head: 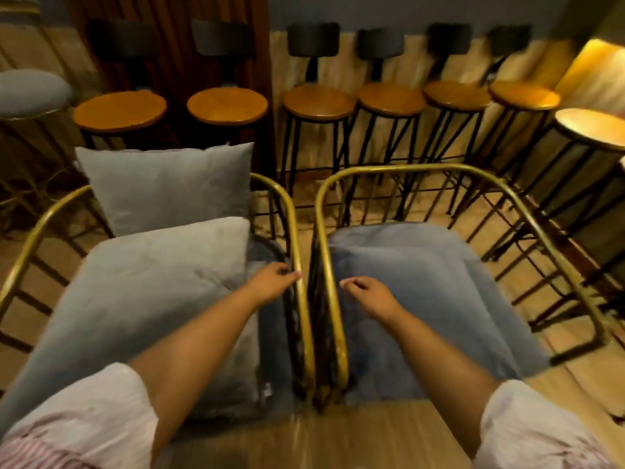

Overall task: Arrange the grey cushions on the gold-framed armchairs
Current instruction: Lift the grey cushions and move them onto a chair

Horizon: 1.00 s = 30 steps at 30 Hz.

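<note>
Two gold-framed armchairs stand side by side in the middle of the frame, their inner arm rails almost touching. On the left armchair (293, 231) lie two grey cushions: the upright cushion (165, 184) leans against the chair back in the upper left of the frame, and the flat cushion (135, 306) lies tilted across the seat below it, its upper edge touching the lower part of the upright one. The right armchair (399, 170) carries only its blue-grey seat pad (439, 299), with no loose cushion on it.

Both arms reach forward from the bottom of the frame, with pale sleeves rolled up near the elbows. The left hand (274, 277) is at the inner rail of the left armchair, just beside the right edge of the flat cushion, fingers curled loosely with the fingertips at the gold tube; it grips no cushion, and whether it clasps the rail I cannot tell through the blur. The right hand (367, 292) hovers over the left part of the right seat pad, fingers half curled and holding nothing.

Along the top of the frame runs a row of bar stools (319, 103) with round wooden seats and black legs, set against the wall. A grey round stool (30, 93) shows at the upper left edge. The floor (338, 441) is light wood.
</note>
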Each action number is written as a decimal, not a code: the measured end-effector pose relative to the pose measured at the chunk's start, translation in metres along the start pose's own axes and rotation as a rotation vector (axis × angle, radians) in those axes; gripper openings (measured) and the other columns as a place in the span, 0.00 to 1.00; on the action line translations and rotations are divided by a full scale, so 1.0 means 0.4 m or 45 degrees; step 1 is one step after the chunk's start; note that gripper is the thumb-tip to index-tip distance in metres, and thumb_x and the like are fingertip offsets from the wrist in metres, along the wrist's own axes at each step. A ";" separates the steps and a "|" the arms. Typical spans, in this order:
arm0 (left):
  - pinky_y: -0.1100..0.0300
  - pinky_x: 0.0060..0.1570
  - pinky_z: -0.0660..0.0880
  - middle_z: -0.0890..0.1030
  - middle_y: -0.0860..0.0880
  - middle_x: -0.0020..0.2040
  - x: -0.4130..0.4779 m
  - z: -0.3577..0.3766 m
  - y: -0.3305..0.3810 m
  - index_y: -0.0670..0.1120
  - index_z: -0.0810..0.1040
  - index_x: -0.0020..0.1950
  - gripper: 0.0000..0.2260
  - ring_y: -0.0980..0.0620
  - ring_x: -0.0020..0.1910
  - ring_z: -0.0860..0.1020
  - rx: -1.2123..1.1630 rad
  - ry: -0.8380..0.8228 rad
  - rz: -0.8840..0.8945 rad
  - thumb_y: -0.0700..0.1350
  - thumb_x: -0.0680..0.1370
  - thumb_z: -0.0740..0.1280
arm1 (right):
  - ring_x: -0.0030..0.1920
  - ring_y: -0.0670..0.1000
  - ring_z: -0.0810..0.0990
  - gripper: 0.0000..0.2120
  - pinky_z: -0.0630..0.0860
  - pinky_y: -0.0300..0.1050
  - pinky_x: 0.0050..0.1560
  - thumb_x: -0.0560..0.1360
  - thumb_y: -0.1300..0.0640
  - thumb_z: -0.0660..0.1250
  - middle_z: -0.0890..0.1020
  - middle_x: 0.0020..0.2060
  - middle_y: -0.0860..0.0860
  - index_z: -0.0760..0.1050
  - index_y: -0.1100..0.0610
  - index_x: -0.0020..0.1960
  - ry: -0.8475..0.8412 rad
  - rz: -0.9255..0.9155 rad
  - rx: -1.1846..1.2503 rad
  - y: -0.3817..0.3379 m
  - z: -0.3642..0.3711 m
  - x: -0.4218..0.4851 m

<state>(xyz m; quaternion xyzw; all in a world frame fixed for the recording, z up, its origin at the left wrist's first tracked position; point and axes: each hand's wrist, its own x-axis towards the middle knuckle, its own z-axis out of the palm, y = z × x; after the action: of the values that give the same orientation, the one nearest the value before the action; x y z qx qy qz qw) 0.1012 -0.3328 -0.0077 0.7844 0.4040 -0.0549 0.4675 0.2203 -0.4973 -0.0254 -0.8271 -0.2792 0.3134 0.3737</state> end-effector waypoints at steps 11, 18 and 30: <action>0.48 0.69 0.66 0.68 0.43 0.73 0.065 0.407 0.277 0.42 0.65 0.73 0.33 0.42 0.71 0.68 -0.149 -0.143 0.055 0.58 0.74 0.68 | 0.42 0.50 0.74 0.14 0.71 0.41 0.44 0.78 0.51 0.63 0.77 0.47 0.53 0.77 0.59 0.58 0.286 0.340 0.128 0.384 -0.467 -0.037; 0.50 0.70 0.65 0.68 0.43 0.73 0.241 0.476 0.266 0.45 0.63 0.74 0.28 0.41 0.72 0.67 -0.341 -0.054 -0.094 0.53 0.77 0.64 | 0.66 0.61 0.71 0.28 0.70 0.57 0.66 0.77 0.44 0.62 0.69 0.71 0.57 0.66 0.56 0.72 0.319 0.609 0.233 0.534 -0.549 0.118; 0.47 0.69 0.67 0.67 0.45 0.74 0.445 0.623 0.127 0.46 0.54 0.76 0.34 0.43 0.70 0.69 -0.572 -0.042 -0.437 0.50 0.76 0.68 | 0.74 0.61 0.63 0.37 0.61 0.53 0.72 0.73 0.44 0.67 0.61 0.76 0.57 0.57 0.55 0.76 0.294 0.712 0.266 0.777 -0.519 0.334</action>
<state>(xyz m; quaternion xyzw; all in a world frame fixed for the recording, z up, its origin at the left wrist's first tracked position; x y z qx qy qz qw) 0.3276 -0.4349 -0.1941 0.5803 0.5254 -0.0550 0.6198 0.5286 -0.6719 -0.2045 -0.8591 0.0367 0.3351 0.3852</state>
